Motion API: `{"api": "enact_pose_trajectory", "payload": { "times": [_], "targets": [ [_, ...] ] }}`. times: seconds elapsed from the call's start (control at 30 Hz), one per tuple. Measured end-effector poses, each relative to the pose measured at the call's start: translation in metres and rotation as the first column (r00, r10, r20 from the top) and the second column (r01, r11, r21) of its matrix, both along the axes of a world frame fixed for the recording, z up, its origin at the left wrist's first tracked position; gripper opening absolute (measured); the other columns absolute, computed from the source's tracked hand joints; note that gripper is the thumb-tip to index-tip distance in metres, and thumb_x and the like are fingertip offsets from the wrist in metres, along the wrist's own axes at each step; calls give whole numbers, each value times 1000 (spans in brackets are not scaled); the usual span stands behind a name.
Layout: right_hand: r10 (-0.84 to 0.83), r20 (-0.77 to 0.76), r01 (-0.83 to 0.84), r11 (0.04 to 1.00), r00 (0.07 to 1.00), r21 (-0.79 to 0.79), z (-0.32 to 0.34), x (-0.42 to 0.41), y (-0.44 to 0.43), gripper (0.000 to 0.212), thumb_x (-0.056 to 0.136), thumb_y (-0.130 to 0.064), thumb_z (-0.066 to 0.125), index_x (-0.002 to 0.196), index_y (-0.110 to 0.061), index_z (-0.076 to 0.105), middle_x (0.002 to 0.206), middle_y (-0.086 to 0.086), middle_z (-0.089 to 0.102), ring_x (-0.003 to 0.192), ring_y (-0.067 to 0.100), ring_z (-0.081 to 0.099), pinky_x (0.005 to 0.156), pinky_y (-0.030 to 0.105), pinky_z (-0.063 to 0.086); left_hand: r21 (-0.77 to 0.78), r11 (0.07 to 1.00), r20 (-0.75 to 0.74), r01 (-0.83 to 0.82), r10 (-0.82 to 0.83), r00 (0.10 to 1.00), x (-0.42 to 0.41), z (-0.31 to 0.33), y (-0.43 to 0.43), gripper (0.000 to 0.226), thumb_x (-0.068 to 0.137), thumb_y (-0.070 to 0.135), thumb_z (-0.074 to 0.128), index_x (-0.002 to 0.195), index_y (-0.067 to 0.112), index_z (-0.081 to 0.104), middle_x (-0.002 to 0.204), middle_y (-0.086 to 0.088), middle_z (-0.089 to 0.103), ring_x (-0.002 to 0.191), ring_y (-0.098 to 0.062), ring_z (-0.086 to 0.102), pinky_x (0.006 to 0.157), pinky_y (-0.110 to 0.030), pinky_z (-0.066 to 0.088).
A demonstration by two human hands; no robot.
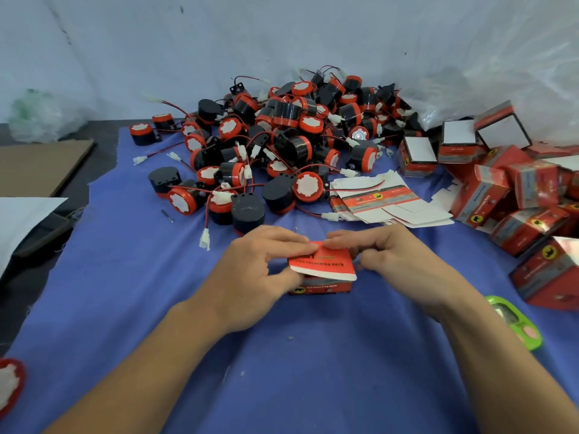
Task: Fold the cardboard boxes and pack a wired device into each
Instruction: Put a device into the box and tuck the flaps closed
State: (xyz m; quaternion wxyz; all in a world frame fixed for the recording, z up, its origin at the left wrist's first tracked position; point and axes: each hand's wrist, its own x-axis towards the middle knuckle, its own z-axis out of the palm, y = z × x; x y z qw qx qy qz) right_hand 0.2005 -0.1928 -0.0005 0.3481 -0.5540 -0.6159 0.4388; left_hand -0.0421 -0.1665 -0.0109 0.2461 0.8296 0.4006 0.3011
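- The box point(322, 270) sits in the middle of the bench point(18, 296), top flap half lifted; its contents are hidden.
- The left hand point(260, 270) grips the box's left side; the right hand point(391, 255) pinches the flap's far edge.
- A lone device point(9, 383) is cut off at the near left corner; a green thing point(517, 321) at the right edge is blurred.
- A blue cloth point(282, 371) covers the bench; devices point(282, 136) heap at the far edge, flat boxes point(385, 202) beside them, folded boxes point(517, 195) along the right edge; a white sheet point(282, 42) hangs behind.

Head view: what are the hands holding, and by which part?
A red cardboard box: left hand grips its left side, right hand its right side and top flap.
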Motion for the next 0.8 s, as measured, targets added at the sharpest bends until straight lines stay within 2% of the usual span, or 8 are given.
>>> {"api": "enact_pose_trajectory", "payload": {
  "times": [0.07,0.13,0.2,0.27,0.43,0.57,0.67,0.8],
  "targets": [
    [52,-45,-53,998,998,-18,2,3,-4,48,92,2,62,110,-38,81,128,-24,69,126,-15,54,102,20,47,-59,998,-18,31,-32,999,-4,1,-3,56,75,31,66,130,39,71,132,35,58,132,7,46,106,-8,35],
    [95,-40,-96,995,995,-6,3,5,-7,42,87,-9,79,113,-43,79,132,-25,66,125,-12,56,99,21,50,-109,993,2,38,-38,999,-4,1,-4,54,78,36,62,131,40,70,134,37,55,134,9,44,108,-10,34],
    [92,8,-92,996,996,3,2,6,-10,51,77,-13,90,118,-41,77,137,-20,63,122,-4,62,97,27,56,-104,994,4,25,-25,1000,-3,1,-3,42,89,42,63,131,41,69,133,38,55,133,11,43,107,-12,34],
    [35,71,-36,999,997,21,-1,1,-12,59,72,-14,94,122,-37,75,139,-17,63,119,1,65,97,31,58,-60,998,-13,3,-4,1000,-2,-2,-3,37,93,38,73,130,42,69,132,38,55,131,13,43,106,-9,33],
    [-124,90,112,984,988,137,-11,-10,-17,49,74,-14,91,115,-38,78,135,-20,65,117,-15,59,94,20,54,37,999,-41,-39,41,998,-1,-8,-1,40,90,35,80,128,43,70,126,41,55,127,18,46,108,-8,34],
    [-95,-66,100,991,993,89,-13,-10,-18,34,85,-15,82,114,-32,81,132,-19,67,124,-19,52,96,16,52,125,990,-25,-62,66,998,2,-7,-2,34,91,48,64,122,41,74,126,32,65,116,34,41,105,-2,31],
    [-90,-110,101,990,990,94,-13,-12,-19,30,89,-13,79,115,-29,80,133,-17,67,128,-19,48,100,19,50,119,988,5,-96,96,995,4,-6,-3,33,89,50,62,117,41,77,124,25,70,112,34,44,102,-1,35],
    [-77,-159,87,995,984,56,-15,-11,-20,36,89,-7,77,118,-29,78,141,-14,62,130,-19,46,102,18,51,68,994,38,-91,89,995,2,-9,-6,34,87,50,64,118,42,75,127,26,69,121,26,48,106,-7,38]
  ]
}}
